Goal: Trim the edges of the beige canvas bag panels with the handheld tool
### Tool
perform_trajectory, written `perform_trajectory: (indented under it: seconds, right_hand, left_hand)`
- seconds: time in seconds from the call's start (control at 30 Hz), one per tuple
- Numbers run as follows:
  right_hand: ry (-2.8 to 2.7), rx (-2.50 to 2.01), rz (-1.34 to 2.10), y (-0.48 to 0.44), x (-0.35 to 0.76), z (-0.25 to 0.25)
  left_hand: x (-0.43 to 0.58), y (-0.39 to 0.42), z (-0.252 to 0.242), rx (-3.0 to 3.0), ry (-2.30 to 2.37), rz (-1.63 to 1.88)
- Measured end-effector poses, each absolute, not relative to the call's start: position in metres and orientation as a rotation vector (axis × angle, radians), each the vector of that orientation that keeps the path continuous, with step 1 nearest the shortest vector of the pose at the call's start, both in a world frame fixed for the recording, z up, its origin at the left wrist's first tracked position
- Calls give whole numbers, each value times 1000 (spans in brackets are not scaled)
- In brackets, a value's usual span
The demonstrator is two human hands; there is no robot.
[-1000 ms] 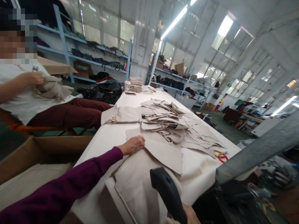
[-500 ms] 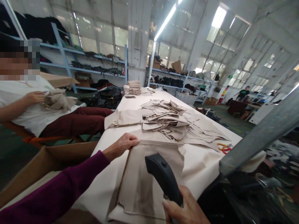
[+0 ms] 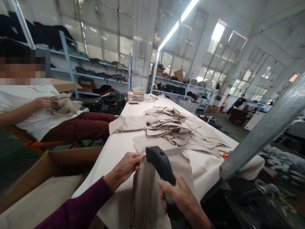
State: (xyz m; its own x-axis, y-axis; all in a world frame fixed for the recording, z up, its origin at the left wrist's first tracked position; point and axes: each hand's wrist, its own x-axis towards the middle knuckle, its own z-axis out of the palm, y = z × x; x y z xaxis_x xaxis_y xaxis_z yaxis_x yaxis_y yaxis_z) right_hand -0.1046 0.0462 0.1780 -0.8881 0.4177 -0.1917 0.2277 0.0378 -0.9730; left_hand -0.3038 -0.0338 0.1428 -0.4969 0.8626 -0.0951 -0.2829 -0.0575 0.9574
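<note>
My left hand (image 3: 126,167) pinches the top edge of a beige canvas panel (image 3: 145,200) lying on the white-covered table (image 3: 114,159). My right hand (image 3: 179,197) grips a black plastic handheld tool (image 3: 158,162), whose front end sits over the panel's upper part and hides some of it. Beyond both hands lies a loose heap of cut beige canvas pieces (image 3: 169,125). To the left, a seated co-worker (image 3: 30,117) handles a beige cloth (image 3: 64,106).
Pliers or scissors with orange-red handles (image 3: 223,154) lie near the table's right edge. A grey metal beam (image 3: 259,140) slants across the right side. An open cardboard box (image 3: 47,171) stands at the table's left. Shelves line the far walls.
My right hand and the black tool have moved up and left over the panel. My left hand remains at the panel's top edge. The view has tilted slightly.
</note>
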Motion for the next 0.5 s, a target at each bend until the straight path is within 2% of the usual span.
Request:
perform_trajectory:
  seconds: [0.13,0.33,0.5]
  right_hand:
    - [-2228,-795,2011,40,-95,171]
    - [-2123,-680,1930,44,-101,179]
    - [-2151,-878,1959,42,-81,178]
  left_hand:
    - [-306,-36,138,670,1295,1725]
    - [-297,-35,133,678,1264,1757]
    - [-303,-36,130,561,1239,1847]
